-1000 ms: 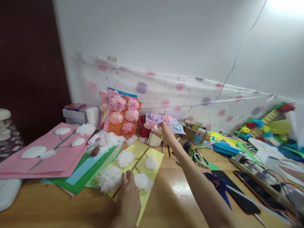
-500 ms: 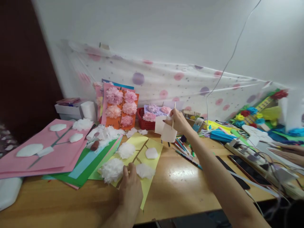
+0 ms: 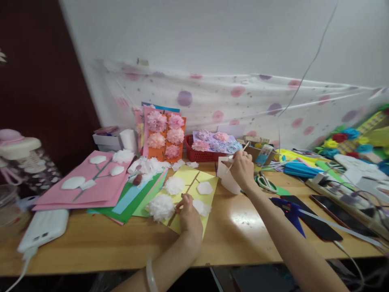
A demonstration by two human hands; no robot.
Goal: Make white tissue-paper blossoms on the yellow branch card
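Observation:
My left hand (image 3: 189,217) rests on a yellow card (image 3: 209,184) with a brown branch. Its thumb and fingers are pinched together beside a fluffy white tissue flower (image 3: 162,207); what is between them is hidden. The card also carries another tissue flower (image 3: 174,185), a flat white paper piece (image 3: 204,187) and a white paper piece (image 3: 201,207) next to my hand. Farther back, my right hand (image 3: 241,167) grips a thin pale stick (image 3: 246,145), slanting down over white sheet-like pieces (image 3: 229,181). Whether the hand also holds those pieces is unclear.
Pink card (image 3: 100,194) and green sheets (image 3: 142,198) lie left. A white power bank (image 3: 45,229) and bottle (image 3: 33,162) stand near the left edge. A red basket (image 3: 202,156) is behind; scissors (image 3: 267,184), blue glue gun (image 3: 290,211), phones (image 3: 340,213) and power strip (image 3: 322,186) lie right.
The view has swung left, bringing the bottle and power bank in. Scissors and a glue gun now show on the right; the loose pens no longer show. Both hands keep similar poses.

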